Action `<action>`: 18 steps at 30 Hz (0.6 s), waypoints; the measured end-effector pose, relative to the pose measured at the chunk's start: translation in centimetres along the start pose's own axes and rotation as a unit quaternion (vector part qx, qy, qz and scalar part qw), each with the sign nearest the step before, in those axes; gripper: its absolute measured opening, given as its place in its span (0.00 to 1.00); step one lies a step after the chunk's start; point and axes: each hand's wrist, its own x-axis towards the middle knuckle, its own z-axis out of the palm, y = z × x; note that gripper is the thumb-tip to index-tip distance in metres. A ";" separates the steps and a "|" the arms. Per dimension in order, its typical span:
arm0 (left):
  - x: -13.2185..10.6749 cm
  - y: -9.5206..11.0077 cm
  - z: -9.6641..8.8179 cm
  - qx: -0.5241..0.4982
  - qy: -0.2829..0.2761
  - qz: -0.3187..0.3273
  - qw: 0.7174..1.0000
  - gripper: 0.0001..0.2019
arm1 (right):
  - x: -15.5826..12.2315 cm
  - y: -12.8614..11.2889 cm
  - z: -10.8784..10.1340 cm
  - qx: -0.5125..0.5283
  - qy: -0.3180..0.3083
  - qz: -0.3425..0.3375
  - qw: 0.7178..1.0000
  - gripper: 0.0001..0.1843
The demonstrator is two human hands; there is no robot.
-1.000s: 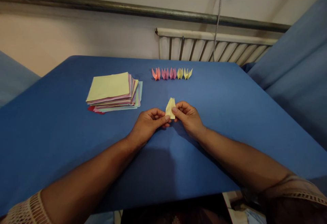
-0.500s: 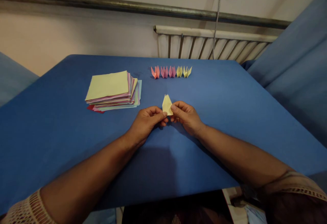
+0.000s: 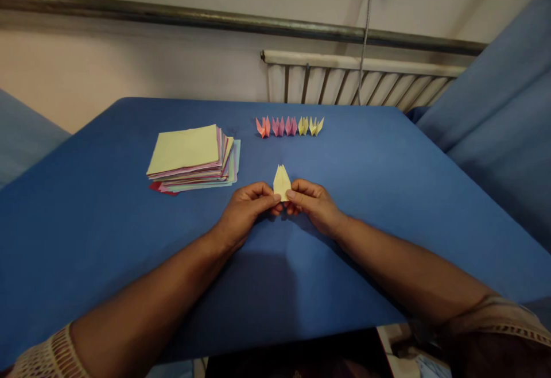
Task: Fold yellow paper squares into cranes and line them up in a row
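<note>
A small folded piece of yellow paper (image 3: 281, 181) stands upright between my two hands near the middle of the blue table (image 3: 387, 182). My left hand (image 3: 244, 209) pinches its lower left edge with thumb and fingers closed. My right hand (image 3: 314, 204) pinches its lower right edge the same way. The paper's two points face away from me.
A stack of coloured paper squares (image 3: 191, 157) with a yellow sheet on top lies to the left. A row of several small folded pieces (image 3: 289, 126), red, pink and yellow, sits farther back. A radiator (image 3: 357, 82) and a pipe run along the wall behind.
The yellow folded piece has turned slightly and shifted a little left between my fingers; both hands keep their pinch in nearly the same spot.
</note>
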 end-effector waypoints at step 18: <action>0.4 -0.7 0.0 0.001 0.031 0.015 0.999 0.12 | 0.3 0.2 0.1 -0.029 0.053 -0.045 0.997 0.21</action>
